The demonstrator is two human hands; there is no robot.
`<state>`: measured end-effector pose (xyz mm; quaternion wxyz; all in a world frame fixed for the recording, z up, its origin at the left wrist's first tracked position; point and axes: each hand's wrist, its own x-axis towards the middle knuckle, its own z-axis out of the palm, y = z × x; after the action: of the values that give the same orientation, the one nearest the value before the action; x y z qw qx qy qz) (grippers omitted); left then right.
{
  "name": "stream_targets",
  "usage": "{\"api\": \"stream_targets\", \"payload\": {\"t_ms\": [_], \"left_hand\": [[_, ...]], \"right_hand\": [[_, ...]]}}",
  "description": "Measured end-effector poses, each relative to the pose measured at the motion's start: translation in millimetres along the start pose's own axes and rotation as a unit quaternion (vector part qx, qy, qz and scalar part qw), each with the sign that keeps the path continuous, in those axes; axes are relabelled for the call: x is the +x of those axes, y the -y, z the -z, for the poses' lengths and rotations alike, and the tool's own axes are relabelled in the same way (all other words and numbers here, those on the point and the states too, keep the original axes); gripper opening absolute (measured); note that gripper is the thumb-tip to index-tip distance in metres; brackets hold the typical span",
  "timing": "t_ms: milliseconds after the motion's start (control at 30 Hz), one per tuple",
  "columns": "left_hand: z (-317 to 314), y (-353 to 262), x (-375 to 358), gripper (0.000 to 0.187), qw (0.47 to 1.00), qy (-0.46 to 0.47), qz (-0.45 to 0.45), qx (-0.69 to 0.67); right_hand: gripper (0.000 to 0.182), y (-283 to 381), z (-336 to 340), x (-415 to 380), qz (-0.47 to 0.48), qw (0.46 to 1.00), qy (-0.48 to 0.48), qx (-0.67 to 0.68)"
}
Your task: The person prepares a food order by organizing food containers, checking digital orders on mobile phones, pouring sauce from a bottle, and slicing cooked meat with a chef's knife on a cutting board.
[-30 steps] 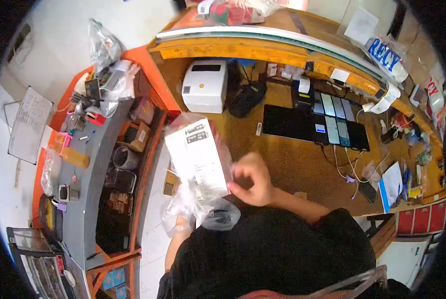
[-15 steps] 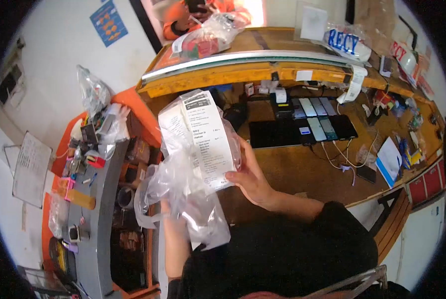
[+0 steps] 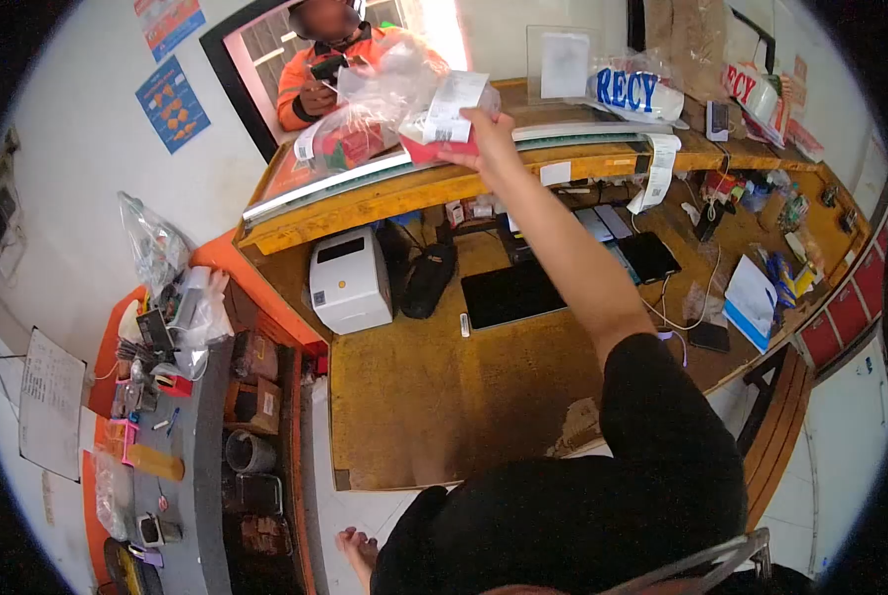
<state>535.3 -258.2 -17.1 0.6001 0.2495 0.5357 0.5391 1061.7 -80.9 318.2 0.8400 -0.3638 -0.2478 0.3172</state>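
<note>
My right hand (image 3: 488, 142) reaches up to the raised counter ledge and is closed on a clear plastic bag (image 3: 424, 121). A printed receipt (image 3: 458, 104) shows on the bag's face, and something red lies inside at its bottom. Just left of it on the ledge sits another clear plastic bag (image 3: 343, 141) with red and green contents; the two bags overlap in view. Low down beside my body, my left hand (image 3: 357, 547) hangs with loosely bent fingers apart, holding nothing.
Behind the ledge stands a person in an orange jacket (image 3: 365, 50) holding a phone. Below are a white label printer (image 3: 351, 282), a black tablet (image 3: 511, 295), phones and cables on the wooden desk (image 3: 434, 397). A grey shelf (image 3: 206, 436) runs along the left.
The bag with the receipt has gone from in front of my chest up onto the ledge in my right hand. My left hand has let go and dropped to my side.
</note>
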Motion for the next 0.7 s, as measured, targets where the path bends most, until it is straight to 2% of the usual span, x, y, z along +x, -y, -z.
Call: {"api": "stream_targets", "payload": {"t_ms": [100, 133, 200, 233, 267, 300, 333, 367, 400, 433, 467, 500, 533, 567, 600, 633, 667, 700], "left_hand": [[3.7, 3.8, -10.1, 0.015, 0.994, -0.058, -0.059, -0.074], [6.8, 0.4, -2.0, 0.018, 0.997, -0.05, -0.01, -0.064], [12.5, -11.4, 21.8, 0.032, 0.995, -0.035, 0.089, -0.042], [6.4, -20.9, 29.1, 0.039, 0.99, -0.026, 0.137, -0.03], [-2.5, -21.2, 25.9, 0.043, 0.986, -0.023, 0.162, -0.022], [-16.3, -25.0, 19.7, 0.047, 0.982, -0.019, 0.188, -0.014], [-51.1, -30.8, -12.6, 0.042, 0.994, 0.022, -0.04, 0.099], [-77.3, -36.4, -31.7, 0.038, 0.94, 0.066, -0.264, 0.204], [-89.9, -39.5, -33.5, 0.042, 0.915, 0.09, -0.296, 0.258], [-102.0, -41.5, -33.9, 0.046, 0.885, 0.114, -0.328, 0.31], [-116.3, -44.8, -34.0, 0.046, 0.885, 0.119, -0.325, 0.311], [-130.7, -48.6, -34.5, 0.048, 0.854, 0.153, -0.332, 0.37], [-145.0, -52.7, -35.5, 0.05, 0.817, 0.186, -0.338, 0.428], [-162.2, -57.0, -38.4, 0.05, 0.815, 0.192, -0.335, 0.432], [-179.3, -60.8, -42.8, 0.052, 0.773, 0.197, -0.382, 0.467], [-189.9, -61.8, -44.9, 0.054, 0.727, 0.201, -0.426, 0.499], [-193.7, -59.1, -39.8, 0.056, 0.697, 0.201, -0.44, 0.53], [-197.6, -55.6, -38.5, 0.056, 0.694, 0.207, -0.436, 0.534]], "right_hand": [[0.048, -2.9, 17.9, 46.9, -0.035, 0.994, 0.048, -0.086], [0.048, 0.0, 19.0, 47.4, -0.04, 0.994, 0.046, -0.089], [0.044, 5.0, 24.1, 48.9, -0.012, 0.974, -0.012, -0.228], [0.044, 5.4, 31.8, 58.0, -0.017, 0.973, -0.015, -0.229], [0.043, 7.8, 40.8, 69.3, 0.009, 0.922, -0.008, -0.387], [0.043, 7.4, 50.1, 75.1, 0.034, 0.845, -0.001, -0.533], [0.037, 1.6, 52.2, 60.3, 0.162, 0.795, -0.029, -0.583], [0.035, -10.5, 52.8, 33.7, 0.285, 0.775, -0.056, -0.562], [0.032, -25.2, 51.4, -2.4, 0.404, 0.739, -0.08, -0.532], [0.024, -32.9, 42.9, -52.6, 0.394, 0.783, -0.006, -0.481], [0.018, -54.5, 40.4, -99.1, 0.274, 0.901, 0.157, -0.296], [0.016, -75.6, 41.5, -138.7, 0.242, 0.859, 0.309, -0.329], [0.017, -74.3, 41.2, -184.2, 0.084, 0.835, 0.485, -0.246], [0.016, -88.5, 43.9, -209.9, 0.251, 0.722, 0.57, -0.303], [0.016, -98.3, 49.6, -236.8, 0.102, 0.727, 0.61, -0.299], [0.015, -113.5, 55.8, -254.3, 0.053, 0.726, 0.625, -0.282], [0.015, -124.3, 62.1, -266.5, 0.002, 0.747, 0.614, -0.254], [0.016, -130.7, 68.8, -273.8, 0.023, 0.754, 0.596, -0.275]]}}
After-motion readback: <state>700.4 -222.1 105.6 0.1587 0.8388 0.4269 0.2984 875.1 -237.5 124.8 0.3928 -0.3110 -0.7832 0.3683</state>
